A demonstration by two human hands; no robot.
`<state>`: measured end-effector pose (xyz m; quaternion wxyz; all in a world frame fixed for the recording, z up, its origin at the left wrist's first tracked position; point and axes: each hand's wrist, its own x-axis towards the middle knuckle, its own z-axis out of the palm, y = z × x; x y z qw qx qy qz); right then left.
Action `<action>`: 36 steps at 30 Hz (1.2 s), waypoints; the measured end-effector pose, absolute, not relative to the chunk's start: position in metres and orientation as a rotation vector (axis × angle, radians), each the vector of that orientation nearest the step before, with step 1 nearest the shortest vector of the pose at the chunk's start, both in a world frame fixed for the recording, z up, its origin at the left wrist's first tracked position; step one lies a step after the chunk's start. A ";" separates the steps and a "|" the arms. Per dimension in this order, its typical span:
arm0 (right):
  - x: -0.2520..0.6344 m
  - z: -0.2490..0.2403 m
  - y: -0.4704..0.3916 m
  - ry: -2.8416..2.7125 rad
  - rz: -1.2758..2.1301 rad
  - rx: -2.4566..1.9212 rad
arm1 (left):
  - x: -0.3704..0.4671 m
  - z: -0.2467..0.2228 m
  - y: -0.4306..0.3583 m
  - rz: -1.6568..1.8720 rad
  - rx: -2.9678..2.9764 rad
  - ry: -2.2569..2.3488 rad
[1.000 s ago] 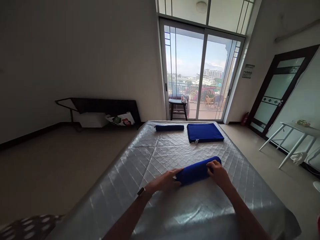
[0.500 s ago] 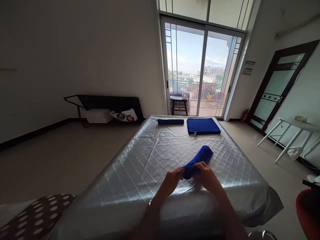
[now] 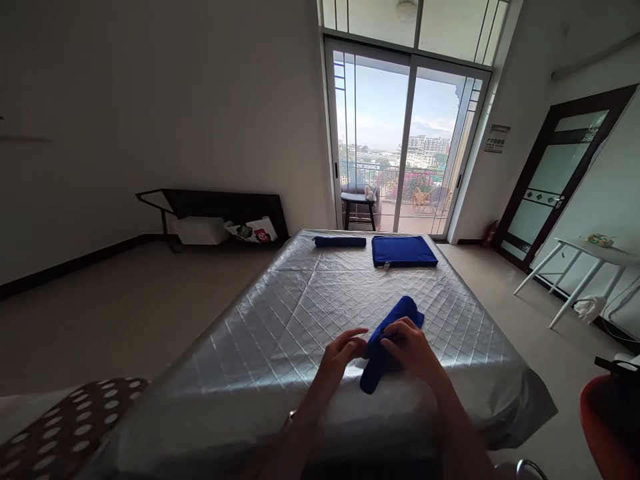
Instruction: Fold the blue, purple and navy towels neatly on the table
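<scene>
At lower centre, the left hand (image 3: 341,353) is loosely curved, its grip partly open with nothing seen clasped, beside the blue fabric roll (image 3: 401,313) lying aslant on the silver-covered surface (image 3: 260,333). Cloth appears pinched in the right hand's (image 3: 411,347) grip. The roll would probably stay neater if steadied from the left while the loose end was smoothed evenly. No writing can be read on the printed bag (image 3: 253,231) at left, the white tag (image 3: 387,266) at upper centre or the wall notice (image 3: 496,139) at upper right.
</scene>
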<state>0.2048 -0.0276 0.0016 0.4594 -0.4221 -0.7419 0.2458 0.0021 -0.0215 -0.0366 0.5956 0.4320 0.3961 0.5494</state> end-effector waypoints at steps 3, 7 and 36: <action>0.200 -0.002 -0.028 -1.877 0.611 -1.043 | 0.007 -0.034 -0.026 1.278 1.036 0.901; 0.194 -0.014 -0.025 -1.892 0.592 -1.067 | 0.013 -0.037 -0.030 1.302 1.147 0.948; 0.306 0.051 -0.050 -1.377 -0.065 -1.360 | -0.183 0.014 -0.021 1.538 1.712 1.965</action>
